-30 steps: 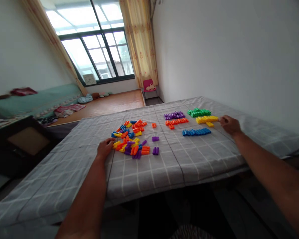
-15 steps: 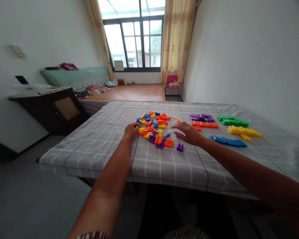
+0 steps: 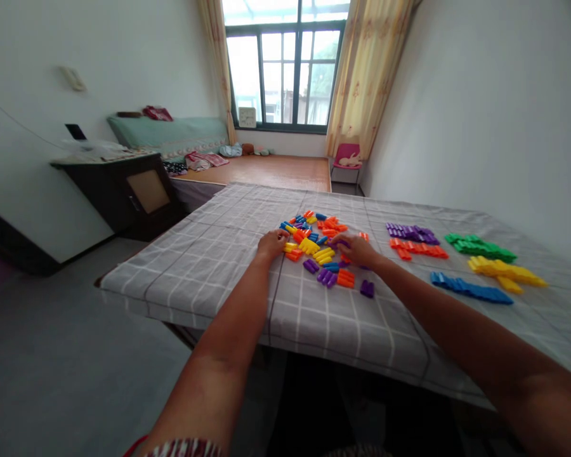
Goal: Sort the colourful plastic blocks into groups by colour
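On the gray checked cloth (image 3: 209,254), small glossy plastic pieces (image 3: 309,246) are lying between the hands in a loose pile, showing orange, yellow, blue and purple, many looking like short tubes joined side by side. To the right, single-color rows are stretching out: purple (image 3: 412,233), orange (image 3: 419,248) and green (image 3: 480,247) farther, yellow (image 3: 507,271) and blue (image 3: 471,289) nearer. The left hand (image 3: 272,244) is curling half-closed at the pile's left edge; the right hand (image 3: 359,251) is bending its fingers loosely at the right edge. Whether either is gripping a piece, I cannot tell.
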{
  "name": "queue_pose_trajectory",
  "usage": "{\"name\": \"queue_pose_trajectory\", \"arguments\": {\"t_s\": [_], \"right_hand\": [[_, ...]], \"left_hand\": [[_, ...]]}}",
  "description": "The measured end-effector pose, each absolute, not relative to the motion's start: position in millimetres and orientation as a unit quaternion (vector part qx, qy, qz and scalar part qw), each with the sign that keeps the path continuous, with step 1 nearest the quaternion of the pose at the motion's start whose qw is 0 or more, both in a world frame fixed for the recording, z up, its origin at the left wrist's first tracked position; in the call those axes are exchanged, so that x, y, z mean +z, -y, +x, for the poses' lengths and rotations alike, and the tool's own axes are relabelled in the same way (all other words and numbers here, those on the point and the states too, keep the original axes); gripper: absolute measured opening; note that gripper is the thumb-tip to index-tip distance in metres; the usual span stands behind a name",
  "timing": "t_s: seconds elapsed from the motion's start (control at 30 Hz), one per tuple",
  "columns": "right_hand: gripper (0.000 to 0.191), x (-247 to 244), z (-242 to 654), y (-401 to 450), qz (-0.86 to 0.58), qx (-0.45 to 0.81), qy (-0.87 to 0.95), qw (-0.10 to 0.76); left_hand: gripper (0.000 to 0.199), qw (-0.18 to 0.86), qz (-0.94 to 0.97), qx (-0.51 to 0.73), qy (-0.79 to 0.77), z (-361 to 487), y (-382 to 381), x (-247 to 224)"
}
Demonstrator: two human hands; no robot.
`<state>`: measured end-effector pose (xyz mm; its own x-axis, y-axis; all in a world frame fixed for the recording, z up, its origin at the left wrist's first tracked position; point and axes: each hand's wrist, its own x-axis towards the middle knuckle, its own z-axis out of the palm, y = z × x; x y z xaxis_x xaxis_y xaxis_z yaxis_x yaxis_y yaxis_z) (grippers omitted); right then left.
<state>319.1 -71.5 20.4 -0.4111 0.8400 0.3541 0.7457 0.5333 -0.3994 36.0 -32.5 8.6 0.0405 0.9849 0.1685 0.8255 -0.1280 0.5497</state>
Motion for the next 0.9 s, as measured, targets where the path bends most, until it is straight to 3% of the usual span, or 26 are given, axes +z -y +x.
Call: {"name": "queue_pose_trajectory", "arguments": {"t_s": [0.2, 0.37, 0.47, 0.73, 0.9], "right_hand": [[0.017, 33, 294, 69, -0.479, -0.016, 0.839, 0.259], [0.033, 35, 243, 71, -0.468, -0.011, 0.861, 0.197], [0.033, 32, 233, 70, -0.450, 0.016, 0.873, 0.185], [0.017, 39, 271, 77, -0.480, 0.135, 0.801, 0.332], [0.026, 42, 348, 93, -0.537, 0.142, 0.721, 0.415]], "left_hand": [[0.028, 0.138, 0.700, 0.256, -0.652, 38, 33, 10], [0.028, 0.137, 0.710, 0.268, -0.637, 37, 34, 6], [0.027, 0.137, 0.718, 0.269, -0.627, 36, 33, 5], [0.029, 0.143, 0.711, 0.264, -0.636, 36, 35, 11], [0.031, 0.144, 0.724, 0.265, -0.620, 32, 32, 11]]}}
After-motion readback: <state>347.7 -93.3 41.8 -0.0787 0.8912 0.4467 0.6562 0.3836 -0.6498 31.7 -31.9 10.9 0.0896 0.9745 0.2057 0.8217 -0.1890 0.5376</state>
